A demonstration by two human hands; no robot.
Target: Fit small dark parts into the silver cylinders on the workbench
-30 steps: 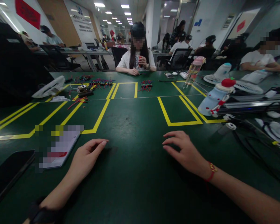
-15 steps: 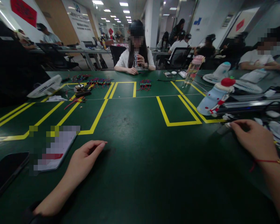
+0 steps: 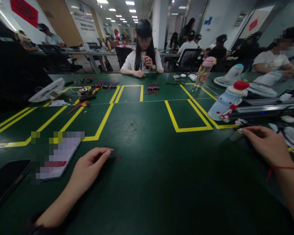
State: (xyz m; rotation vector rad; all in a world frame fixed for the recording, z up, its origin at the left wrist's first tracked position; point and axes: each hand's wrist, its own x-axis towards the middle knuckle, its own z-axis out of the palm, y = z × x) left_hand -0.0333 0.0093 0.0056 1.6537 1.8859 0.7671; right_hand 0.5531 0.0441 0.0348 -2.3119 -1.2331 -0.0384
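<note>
My left hand (image 3: 90, 164) rests on the green table (image 3: 147, 182), thumb and forefinger closed together with nothing showing between them. Just left of it lies a pale phone-like slab (image 3: 63, 163), partly pixelated, and beyond that a dark phone (image 3: 8, 181). At the right, my right hand (image 3: 268, 143) pinches the white end of a small clear container (image 3: 235, 134), whose exact kind is too blurred to tell. Behind that hand a light blue bottle (image 3: 219, 106) with a red top leans on its side or tilts in the wide view.
A white fan (image 3: 47, 91) and wired bundles (image 3: 104, 85) lie at the far left; another bundle (image 3: 153, 88) sits mid-table. A pink-lidded bottle (image 3: 203, 76), more fans (image 3: 229, 76), metal rails (image 3: 262, 109) and cables stand right. A person (image 3: 142, 62) sits opposite. Yellow tape marks the tabletop.
Both my hands keep nearly the same place and grip. The view has shifted slightly. Opposite, the person's raised hand has turned the object it holds, showing more red.
</note>
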